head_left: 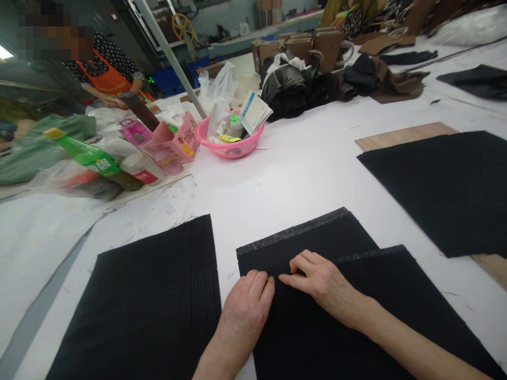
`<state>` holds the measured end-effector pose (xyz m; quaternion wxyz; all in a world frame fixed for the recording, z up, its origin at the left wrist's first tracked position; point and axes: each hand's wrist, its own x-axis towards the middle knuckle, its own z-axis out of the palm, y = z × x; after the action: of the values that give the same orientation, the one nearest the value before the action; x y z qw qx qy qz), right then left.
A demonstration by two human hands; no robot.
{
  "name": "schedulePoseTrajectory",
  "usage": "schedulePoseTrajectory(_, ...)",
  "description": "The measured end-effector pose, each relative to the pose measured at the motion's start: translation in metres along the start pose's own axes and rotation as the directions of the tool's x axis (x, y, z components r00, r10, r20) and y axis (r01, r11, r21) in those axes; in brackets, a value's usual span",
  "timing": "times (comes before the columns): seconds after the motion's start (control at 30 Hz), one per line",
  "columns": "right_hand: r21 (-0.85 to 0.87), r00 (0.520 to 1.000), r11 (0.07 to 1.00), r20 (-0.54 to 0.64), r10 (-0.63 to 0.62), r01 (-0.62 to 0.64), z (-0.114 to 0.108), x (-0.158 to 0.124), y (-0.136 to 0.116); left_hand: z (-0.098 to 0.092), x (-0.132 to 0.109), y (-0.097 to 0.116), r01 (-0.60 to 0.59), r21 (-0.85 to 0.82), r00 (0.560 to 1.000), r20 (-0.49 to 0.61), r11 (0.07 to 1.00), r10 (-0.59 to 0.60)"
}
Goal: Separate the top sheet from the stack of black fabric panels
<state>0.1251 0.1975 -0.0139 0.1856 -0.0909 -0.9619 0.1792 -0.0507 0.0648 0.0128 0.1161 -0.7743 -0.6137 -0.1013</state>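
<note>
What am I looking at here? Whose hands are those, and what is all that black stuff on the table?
The camera sits on a person's head and looks down, so the two hands are that person's own. The left hand and right hand both press on a stack of black cloth pieces, fingers pinching near its edge. Nothing is lifted. Another black cloth stack lies to the left and a third black cloth to the right, all on a big white table. Farther back are a pink bowl of small things and a green bottle. Another person works at the far left.
</note>
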Motion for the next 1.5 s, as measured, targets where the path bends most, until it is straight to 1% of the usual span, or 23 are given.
schedulePoseTrajectory(0.17, -0.013, 1.0, 1.0, 0.002, -0.013, 0.013, 0.002, -0.002, 0.0, 0.004, -0.008, 0.0, -0.014, 0.082, 0.999, -0.042, 0.997, 0.018)
schedulePoseTrajectory(0.3, -0.03, 0.999, 0.999, -0.028, -0.02, 0.019, 0.003, -0.001, 0.001, 0.002, -0.017, 0.0, 0.033, 0.146, 0.999, -0.019, 0.989, -0.03)
schedulePoseTrajectory(0.4, -0.036, 0.999, 0.999, -0.024, -0.039, 0.038, 0.005, -0.001, 0.003, -0.006, -0.019, 0.005, 0.109, 0.188, 0.994, -0.041, 0.976, -0.103)
schedulePoseTrajectory(0.5, -0.053, 0.999, 0.998, -0.033, -0.037, 0.035, 0.006, -0.001, 0.003, -0.009, -0.016, 0.019, 0.245, 0.155, 0.967, -0.106, 0.957, -0.231)
schedulePoseTrajectory(0.57, -0.059, 0.999, 0.998, -0.026, -0.028, 0.026, 0.005, -0.001, 0.002, -0.003, -0.013, 0.032, 0.281, 0.103, 0.955, -0.132, 0.954, -0.267)
schedulePoseTrajectory(0.63, -0.062, 1.0, 0.998, -0.006, -0.018, 0.018, 0.003, 0.0, 0.0, 0.006, -0.01, 0.044, 0.279, 0.086, 0.955, -0.127, 0.957, -0.267)
schedulePoseTrajectory(0.7, -0.07, 1.0, 0.997, -0.001, -0.017, 0.017, 0.0, 0.001, 0.0, 0.017, -0.009, 0.052, 0.295, 0.113, 0.952, -0.117, 0.949, -0.282)
schedulePoseTrajectory(0.77, -0.072, 1.0, 0.997, -0.002, -0.031, 0.031, -0.004, 0.001, 0.002, 0.024, -0.009, 0.056, 0.318, 0.147, 0.946, -0.114, 0.936, -0.304)
schedulePoseTrajectory(0.83, -0.061, 0.999, 0.997, 0.007, -0.051, 0.052, -0.009, -0.001, 0.006, 0.027, -0.01, 0.056, 0.311, 0.168, 0.948, -0.121, 0.936, -0.293)
schedulePoseTrajectory(0.93, -0.034, 0.997, 0.996, 0.026, -0.077, 0.077, -0.016, -0.006, 0.016, 0.026, -0.011, 0.054, 0.28, 0.18, 0.958, -0.121, 0.943, -0.262)
schedulePoseTrajectory(1.07, -0.015, 0.995, 0.995, 0.039, -0.096, 0.097, -0.023, -0.013, 0.026, 0.023, -0.012, 0.054, 0.291, 0.186, 0.956, -0.097, 0.938, -0.277)
schedulePoseTrajectory(1.23, -0.032, 0.994, 0.993, 0.023, -0.11, 0.111, -0.024, -0.015, 0.028, 0.021, -0.013, 0.056, 0.308, 0.185, 0.951, -0.035, 0.933, -0.307)
schedulePoseTrajectory(1.37, -0.061, 0.993, 0.991, 0.012, -0.12, 0.121, -0.023, -0.015, 0.027, 0.019, -0.012, 0.056, 0.294, 0.206, 0.955, -0.016, 0.933, -0.297)
schedulePoseTrajectory(1.5, -0.076, 0.994, 0.991, 0.026, -0.106, 0.107, -0.023, -0.015, 0.027, 0.018, -0.011, 0.056, 0.275, 0.24, 0.959, -0.004, 0.931, -0.282)
